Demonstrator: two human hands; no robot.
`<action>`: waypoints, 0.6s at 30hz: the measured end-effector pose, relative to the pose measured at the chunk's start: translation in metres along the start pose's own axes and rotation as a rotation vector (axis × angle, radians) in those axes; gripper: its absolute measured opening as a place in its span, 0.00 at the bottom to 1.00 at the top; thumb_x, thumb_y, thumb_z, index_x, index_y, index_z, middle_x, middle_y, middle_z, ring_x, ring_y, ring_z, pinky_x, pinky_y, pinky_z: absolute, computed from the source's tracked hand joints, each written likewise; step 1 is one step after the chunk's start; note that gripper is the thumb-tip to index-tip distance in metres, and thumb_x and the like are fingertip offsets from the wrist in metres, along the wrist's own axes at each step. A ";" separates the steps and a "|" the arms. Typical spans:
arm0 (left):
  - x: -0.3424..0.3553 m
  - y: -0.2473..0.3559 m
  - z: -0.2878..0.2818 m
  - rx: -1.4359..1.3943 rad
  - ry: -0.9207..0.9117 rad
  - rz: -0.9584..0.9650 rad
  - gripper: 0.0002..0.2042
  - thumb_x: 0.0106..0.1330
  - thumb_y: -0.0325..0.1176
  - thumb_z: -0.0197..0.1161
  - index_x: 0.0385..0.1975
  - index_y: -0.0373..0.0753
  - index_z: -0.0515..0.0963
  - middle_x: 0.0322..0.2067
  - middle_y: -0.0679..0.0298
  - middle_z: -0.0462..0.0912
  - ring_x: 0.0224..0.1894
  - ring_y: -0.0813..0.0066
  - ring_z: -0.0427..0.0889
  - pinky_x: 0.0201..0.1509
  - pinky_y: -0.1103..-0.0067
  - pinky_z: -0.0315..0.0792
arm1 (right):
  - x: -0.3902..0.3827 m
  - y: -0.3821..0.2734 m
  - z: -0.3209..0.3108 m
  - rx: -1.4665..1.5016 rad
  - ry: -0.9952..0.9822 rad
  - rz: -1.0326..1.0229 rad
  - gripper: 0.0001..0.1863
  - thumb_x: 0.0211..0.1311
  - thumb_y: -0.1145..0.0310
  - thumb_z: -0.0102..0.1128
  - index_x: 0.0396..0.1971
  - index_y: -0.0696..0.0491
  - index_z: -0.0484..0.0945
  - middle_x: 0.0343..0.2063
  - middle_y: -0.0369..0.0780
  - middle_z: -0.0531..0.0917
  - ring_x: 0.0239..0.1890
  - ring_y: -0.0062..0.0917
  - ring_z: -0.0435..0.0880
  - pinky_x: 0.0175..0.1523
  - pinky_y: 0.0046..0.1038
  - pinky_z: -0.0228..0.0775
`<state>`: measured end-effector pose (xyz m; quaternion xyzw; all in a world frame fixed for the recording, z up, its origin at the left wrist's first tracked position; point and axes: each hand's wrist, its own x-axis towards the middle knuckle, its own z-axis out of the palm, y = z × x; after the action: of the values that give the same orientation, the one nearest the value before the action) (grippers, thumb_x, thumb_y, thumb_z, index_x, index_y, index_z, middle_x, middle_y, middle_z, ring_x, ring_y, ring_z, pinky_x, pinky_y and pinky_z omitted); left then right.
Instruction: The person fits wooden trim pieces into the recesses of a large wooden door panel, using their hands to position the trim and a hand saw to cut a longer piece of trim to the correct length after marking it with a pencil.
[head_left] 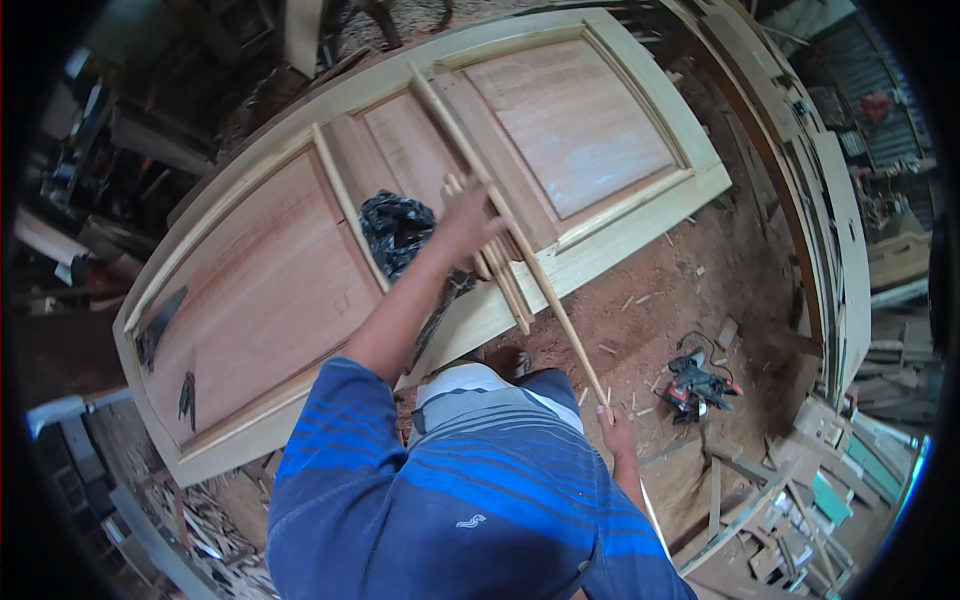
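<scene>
A large wooden door with recessed panels lies in front of me. A long, thin wooden moulding strip runs slantwise across it toward me. My right hand, low on the right, is closed around the strip's near end. Over the door's middle, my left hand reaches out with its fingers apart, slightly blurred, beside that strip. Beneath and next to it lie several shorter moulding strips. Left of this hand sits a crumpled black plastic bag. Another moulding strip edges the left panel.
A handsaw and pliers rest on the door's left panel. On the dusty floor at right stands a red and black power tool with a cord. Stacked boards line the right side, and wood offcuts litter the lower left.
</scene>
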<state>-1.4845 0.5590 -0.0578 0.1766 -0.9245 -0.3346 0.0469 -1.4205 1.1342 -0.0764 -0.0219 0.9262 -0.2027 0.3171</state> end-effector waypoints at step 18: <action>-0.466 0.062 0.083 -0.223 0.235 -0.803 0.14 0.70 0.41 0.65 0.41 0.35 0.86 0.38 0.50 0.89 0.41 0.54 0.89 0.45 0.63 0.81 | 0.117 -0.083 -0.010 0.011 -0.031 -0.589 0.27 0.78 0.46 0.53 0.45 0.58 0.83 0.36 0.47 0.85 0.40 0.34 0.83 0.50 0.37 0.74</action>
<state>-1.0847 0.8197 -0.0677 0.5530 -0.7289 -0.4019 0.0366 -1.5274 1.0417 -0.1044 -0.2914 0.8739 -0.2906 0.2588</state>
